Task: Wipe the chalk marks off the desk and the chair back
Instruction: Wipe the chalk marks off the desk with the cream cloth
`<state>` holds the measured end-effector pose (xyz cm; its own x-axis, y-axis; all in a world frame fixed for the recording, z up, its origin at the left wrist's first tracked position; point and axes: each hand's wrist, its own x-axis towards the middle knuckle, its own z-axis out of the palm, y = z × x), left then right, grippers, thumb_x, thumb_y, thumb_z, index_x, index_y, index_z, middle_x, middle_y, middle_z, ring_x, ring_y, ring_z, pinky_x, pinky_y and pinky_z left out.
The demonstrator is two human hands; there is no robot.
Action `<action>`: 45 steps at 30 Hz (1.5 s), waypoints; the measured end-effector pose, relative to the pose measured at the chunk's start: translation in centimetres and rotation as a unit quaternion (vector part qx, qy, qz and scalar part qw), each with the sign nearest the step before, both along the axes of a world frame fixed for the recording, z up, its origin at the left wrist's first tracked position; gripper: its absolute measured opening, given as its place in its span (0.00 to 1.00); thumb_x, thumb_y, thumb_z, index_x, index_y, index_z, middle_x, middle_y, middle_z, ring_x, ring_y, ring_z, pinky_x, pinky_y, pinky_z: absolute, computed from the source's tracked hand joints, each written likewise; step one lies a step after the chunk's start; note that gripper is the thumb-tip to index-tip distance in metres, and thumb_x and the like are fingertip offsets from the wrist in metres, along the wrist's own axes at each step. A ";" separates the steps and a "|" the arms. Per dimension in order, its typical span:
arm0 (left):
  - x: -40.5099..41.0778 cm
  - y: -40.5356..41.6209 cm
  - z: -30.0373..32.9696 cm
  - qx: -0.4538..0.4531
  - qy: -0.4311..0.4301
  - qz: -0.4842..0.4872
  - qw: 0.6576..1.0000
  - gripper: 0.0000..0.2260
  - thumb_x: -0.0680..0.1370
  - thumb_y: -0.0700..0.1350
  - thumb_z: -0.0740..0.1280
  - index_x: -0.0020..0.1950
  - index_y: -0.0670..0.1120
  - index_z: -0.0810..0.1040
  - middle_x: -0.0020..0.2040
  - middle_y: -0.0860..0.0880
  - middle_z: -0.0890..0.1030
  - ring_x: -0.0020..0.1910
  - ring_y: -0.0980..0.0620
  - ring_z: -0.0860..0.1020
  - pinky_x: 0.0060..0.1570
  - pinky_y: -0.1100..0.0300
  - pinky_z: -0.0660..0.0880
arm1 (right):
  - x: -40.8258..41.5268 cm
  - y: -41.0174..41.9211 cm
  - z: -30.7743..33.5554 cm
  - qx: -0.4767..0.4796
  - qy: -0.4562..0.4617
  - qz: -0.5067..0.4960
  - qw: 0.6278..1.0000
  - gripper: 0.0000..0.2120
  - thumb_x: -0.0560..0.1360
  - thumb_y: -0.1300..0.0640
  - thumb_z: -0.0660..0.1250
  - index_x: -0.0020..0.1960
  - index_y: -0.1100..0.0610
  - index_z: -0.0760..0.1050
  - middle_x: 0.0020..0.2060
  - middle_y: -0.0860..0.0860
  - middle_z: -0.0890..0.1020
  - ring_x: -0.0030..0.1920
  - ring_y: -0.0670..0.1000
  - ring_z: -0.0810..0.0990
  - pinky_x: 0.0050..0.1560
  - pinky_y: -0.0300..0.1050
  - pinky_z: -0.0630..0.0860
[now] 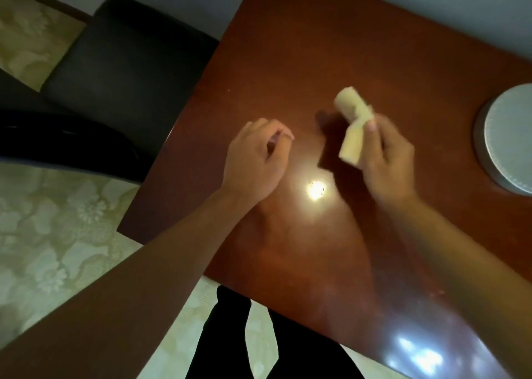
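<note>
A reddish-brown wooden desk [331,47] fills the right of the head view. My right hand [385,160] grips a folded pale cloth [352,125] a little above the desk's middle; the cloth sticks out past my fingers toward the far side. My left hand [256,160] hovers over the desk near its left edge with fingers loosely curled and nothing visible in it. A black padded chair [115,71] stands at the desk's left side, its curved back [66,142] nearest me. No chalk marks can be made out on desk or chair.
A round grey metal disc [509,137] lies at the desk's right edge. A bright lamp reflection [316,189] shines on the desktop between my hands. Patterned pale floor [57,234] spreads to the left; my dark-clad legs [230,335] stand at the desk's near edge.
</note>
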<state>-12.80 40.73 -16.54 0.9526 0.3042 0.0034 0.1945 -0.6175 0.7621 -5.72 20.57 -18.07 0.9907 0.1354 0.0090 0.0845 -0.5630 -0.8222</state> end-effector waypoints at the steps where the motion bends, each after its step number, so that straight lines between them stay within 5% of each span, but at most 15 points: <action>1: -0.3 0.0 0.2 -0.012 -0.001 0.005 1.000 0.11 0.79 0.46 0.60 0.46 0.47 0.82 0.43 0.51 0.81 0.46 0.48 0.78 0.50 0.49 0.76 | 1.1 -0.7 0.2 -0.011 -0.015 -0.012 1.000 0.20 0.83 0.45 0.56 0.66 0.54 0.77 0.58 0.45 0.79 0.57 0.36 0.75 0.57 0.36 0.74; 3: -1.3 -0.1 0.2 -0.021 -0.001 0.006 1.000 0.11 0.79 0.45 0.60 0.46 0.46 0.82 0.43 0.50 0.82 0.46 0.48 0.79 0.50 0.47 0.77 | 1.8 -1.8 -0.1 -0.046 -0.021 0.014 0.999 0.19 0.84 0.47 0.55 0.72 0.49 0.71 0.65 0.47 0.77 0.63 0.37 0.74 0.61 0.34 0.72; 6: -3.2 -0.2 -0.4 -0.022 0.005 0.002 1.000 0.12 0.79 0.45 0.60 0.46 0.45 0.83 0.44 0.49 0.82 0.47 0.48 0.79 0.51 0.46 0.77 | 0.4 -2.2 -1.7 -0.140 0.022 0.071 0.987 0.20 0.85 0.50 0.53 0.75 0.50 0.67 0.74 0.54 0.69 0.75 0.57 0.65 0.74 0.55 0.64; 17: -14.4 5.2 -1.6 -0.013 -0.023 0.072 0.997 0.10 0.78 0.47 0.62 0.48 0.46 0.81 0.47 0.52 0.81 0.49 0.51 0.76 0.51 0.52 0.74 | -11.7 8.7 -2.2 -0.079 0.033 0.071 0.994 0.18 0.85 0.52 0.54 0.71 0.54 0.72 0.73 0.54 0.70 0.76 0.55 0.64 0.76 0.54 0.60; 20: -19.1 7.7 -1.1 -0.021 -0.023 0.101 0.994 0.10 0.78 0.46 0.63 0.49 0.43 0.82 0.48 0.50 0.81 0.49 0.50 0.76 0.53 0.50 0.74 | -17.8 15.2 -1.7 -0.034 0.048 0.091 0.994 0.18 0.85 0.54 0.54 0.68 0.59 0.75 0.68 0.57 0.76 0.71 0.54 0.71 0.71 0.54 0.66; 23: -22.9 10.6 0.3 -0.013 -0.059 0.191 0.980 0.13 0.77 0.49 0.62 0.49 0.41 0.81 0.47 0.49 0.80 0.47 0.50 0.76 0.48 0.58 0.73 | -24.2 23.2 -0.4 0.092 0.138 0.151 0.975 0.13 0.84 0.56 0.55 0.54 0.59 0.78 0.47 0.56 0.83 0.49 0.54 0.79 0.52 0.56 0.76; 26: -24.9 13.5 2.5 -0.012 -0.108 0.253 0.962 0.12 0.77 0.48 0.61 0.48 0.42 0.81 0.46 0.48 0.80 0.42 0.60 0.74 0.44 0.72 0.67 | -25.4 27.6 1.5 0.218 0.204 0.047 0.953 0.15 0.84 0.58 0.56 0.42 0.56 0.75 0.37 0.53 0.79 0.41 0.56 0.76 0.46 0.58 0.75; 28: -25.7 15.3 3.3 -0.013 -0.126 0.264 0.956 0.10 0.77 0.46 0.61 0.47 0.44 0.80 0.45 0.49 0.80 0.42 0.64 0.73 0.44 0.75 0.65 | -24.0 27.6 2.5 0.231 0.159 -0.026 0.960 0.15 0.84 0.58 0.55 0.44 0.57 0.77 0.37 0.50 0.77 0.42 0.53 0.76 0.46 0.52 0.73; 34: -25.1 14.4 2.2 -0.065 -0.103 0.227 0.966 0.07 0.79 0.40 0.62 0.48 0.44 0.81 0.47 0.48 0.80 0.44 0.55 0.77 0.45 0.68 0.70 | -20.3 22.1 4.2 0.100 -0.079 -0.046 0.991 0.16 0.85 0.52 0.53 0.63 0.56 0.76 0.45 0.42 0.82 0.44 0.37 0.80 0.41 0.32 0.74; 37: -24.0 12.1 1.4 -0.063 -0.104 0.198 0.973 0.08 0.78 0.40 0.62 0.48 0.43 0.81 0.47 0.52 0.79 0.45 0.53 0.77 0.46 0.61 0.74 | -19.9 19.9 2.6 -0.016 -0.168 0.004 0.986 0.19 0.85 0.54 0.53 0.71 0.57 0.71 0.66 0.54 0.78 0.66 0.55 0.77 0.64 0.54 0.75; 40: -22.7 10.2 0.5 -0.055 -0.092 0.163 0.981 0.09 0.78 0.43 0.61 0.49 0.43 0.81 0.48 0.51 0.79 0.46 0.52 0.78 0.47 0.52 0.77 | -21.0 18.6 -0.1 -0.139 -0.097 0.143 0.975 0.19 0.85 0.58 0.51 0.75 0.61 0.66 0.73 0.58 0.70 0.76 0.58 0.63 0.77 0.55 0.56; 45: -20.4 6.8 -1.1 -0.006 -0.072 0.079 0.994 0.07 0.79 0.42 0.63 0.50 0.43 0.80 0.49 0.50 0.79 0.49 0.49 0.79 0.50 0.49 0.77 | -22.7 16.1 -3.1 -0.276 -0.063 0.228 0.932 0.23 0.85 0.56 0.52 0.78 0.61 0.58 0.78 0.59 0.57 0.79 0.59 0.49 0.78 0.52 0.38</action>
